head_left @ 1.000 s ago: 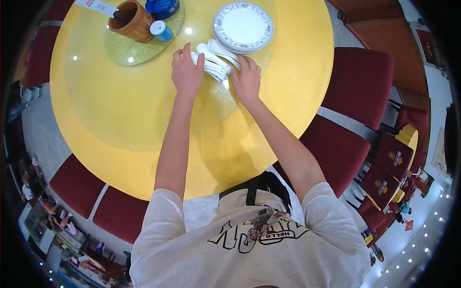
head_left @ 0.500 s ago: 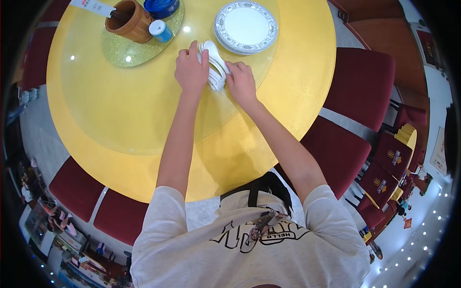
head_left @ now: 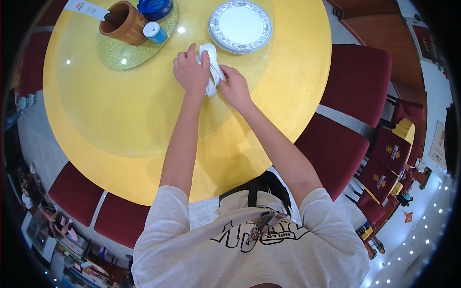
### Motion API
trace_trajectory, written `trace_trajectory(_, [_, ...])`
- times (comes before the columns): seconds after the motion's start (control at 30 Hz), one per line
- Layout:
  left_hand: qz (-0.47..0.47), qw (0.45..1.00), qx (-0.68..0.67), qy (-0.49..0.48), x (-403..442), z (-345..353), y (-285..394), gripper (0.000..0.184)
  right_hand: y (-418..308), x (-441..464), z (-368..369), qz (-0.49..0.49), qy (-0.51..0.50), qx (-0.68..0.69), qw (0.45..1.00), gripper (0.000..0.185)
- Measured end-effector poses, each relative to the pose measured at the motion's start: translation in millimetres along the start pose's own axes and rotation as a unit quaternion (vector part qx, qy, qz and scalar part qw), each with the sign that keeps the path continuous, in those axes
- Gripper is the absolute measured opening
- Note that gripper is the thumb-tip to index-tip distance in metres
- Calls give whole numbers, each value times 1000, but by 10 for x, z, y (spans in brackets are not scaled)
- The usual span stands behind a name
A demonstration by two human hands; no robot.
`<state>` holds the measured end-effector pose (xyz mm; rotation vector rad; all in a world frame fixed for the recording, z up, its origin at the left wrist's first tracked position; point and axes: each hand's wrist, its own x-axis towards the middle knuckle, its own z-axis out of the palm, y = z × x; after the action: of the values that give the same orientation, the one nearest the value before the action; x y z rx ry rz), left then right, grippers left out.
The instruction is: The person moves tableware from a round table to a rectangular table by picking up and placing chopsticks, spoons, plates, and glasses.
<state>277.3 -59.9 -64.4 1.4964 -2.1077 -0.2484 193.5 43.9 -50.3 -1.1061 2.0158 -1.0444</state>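
Observation:
Several white spoons (head_left: 212,67) lie bunched together on the round glass turntable (head_left: 144,115), bowls toward the far side. My left hand (head_left: 192,70) is against the left side of the bunch, its fingers curved around that edge. On the right side, my right hand (head_left: 234,87) has its thumb and fingers closed on the spoon handles. Part of the bunch is hidden under the left hand. Just beyond and to the right stands a stack of white plates (head_left: 240,26) with grey patterned rims.
A brown wooden pot (head_left: 126,26), a small blue jar (head_left: 155,32) and a blue bowl (head_left: 155,7) stand on a green round mat (head_left: 116,57) at the upper left. Dark red chairs (head_left: 356,84) surround the yellow table (head_left: 302,72).
Both hands have come closer together, and the fanned spoons between them are now in a narrower, more upright bunch. The pot, jar and plates appear shifted slightly left in view.

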Motion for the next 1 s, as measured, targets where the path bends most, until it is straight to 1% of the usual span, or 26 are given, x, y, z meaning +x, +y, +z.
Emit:
trace_trajectory(0.03, [-4,1000,0,-2,-9,3,11,35,-41,8,-18,1,2,-1,1000,36])
trace_trajectory(0.07, [-3,1000,-1,-3,-19,3,21,35,-85,16,-32,17,-18,-4,1000,36])
trace_trajectory(0.1, [-14,1000,-1,-16,-28,-1,28,33,-128,18,-34,33,-38,-7,999,36])
trace_trajectory(0.13, [-25,999,-1,-29,-33,-4,33,32,-147,10,-13,33,-37,-7,999,36])
trace_trajectory(0.2, [-31,999,-10,-21,-50,2,46,31,-189,-1,42,25,15,-69,997,34])
trace_trajectory(0.23, [-37,999,-19,-13,-59,13,50,31,-199,1,67,26,16,-69,997,34])
trace_trajectory(0.3, [-42,999,-33,-3,-70,46,40,30,-202,7,112,5,39,-119,992,33])
trace_trajectory(0.47, [-47,997,-69,2,-119,98,-32,26,-151,122,114,45,6,-90,995,24])
trace_trajectory(0.53, [-30,997,-72,-5,-139,81,-50,26,-145,142,93,51,-8,-84,995,21])
trace_trajectory(0.6, [-24,997,-72,-8,-139,63,-67,25,-149,157,81,38,-22,-145,989,19])
trace_trajectory(0.63, [-18,997,-70,-11,-130,53,-78,25,-155,157,82,36,-22,-145,989,19])
trace_trajectory(0.7, [-18,997,-72,-28,-125,26,-109,25,-171,134,85,6,9,-171,985,12])
trace_trajectory(0.87, [-3,995,-69,-78,-89,-11,-199,25,-140,119,51,7,13,-132,991,14])
trace_trajectory(1.0, [-31,991,-61,-113,-43,-140,-150,25,-142,91,11,14,1,-92,996,18])
